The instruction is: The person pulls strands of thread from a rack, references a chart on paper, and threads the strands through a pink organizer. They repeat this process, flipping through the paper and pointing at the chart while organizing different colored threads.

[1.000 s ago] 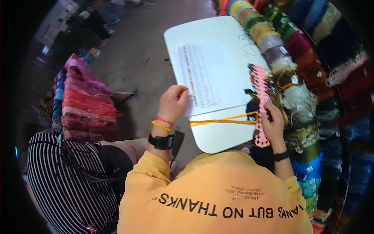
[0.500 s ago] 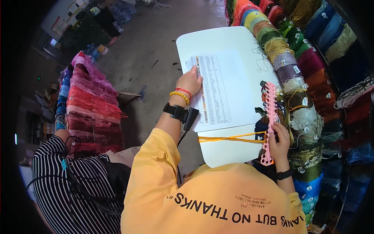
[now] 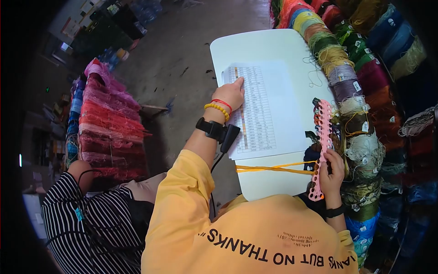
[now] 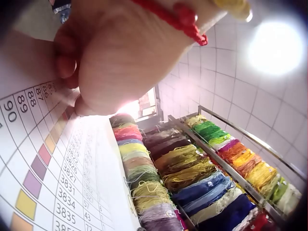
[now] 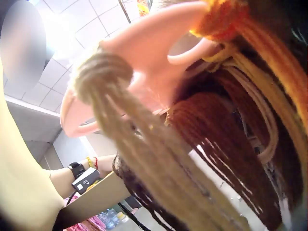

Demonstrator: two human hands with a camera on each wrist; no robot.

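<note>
Pink thread organiser (image 3: 325,130) sits at the right edge of the white worktop (image 3: 269,45), gripped by the right hand (image 3: 333,174), orange thread (image 3: 255,169) stretching left from it; the left hand (image 3: 229,96), index finger extended, points at the printed colour chart (image 3: 260,109).

"Left side?"
"My left forearm (image 3: 203,142) reaches forward; my left hand (image 3: 230,95) lies just inside the left edge of the white board (image 3: 264,43), index finger (image 3: 239,83) straight, other fingers curled."
"Right?"
"My right hand (image 3: 333,171) grips at the board's right edge, toward its near corner, fingers bent."
</note>
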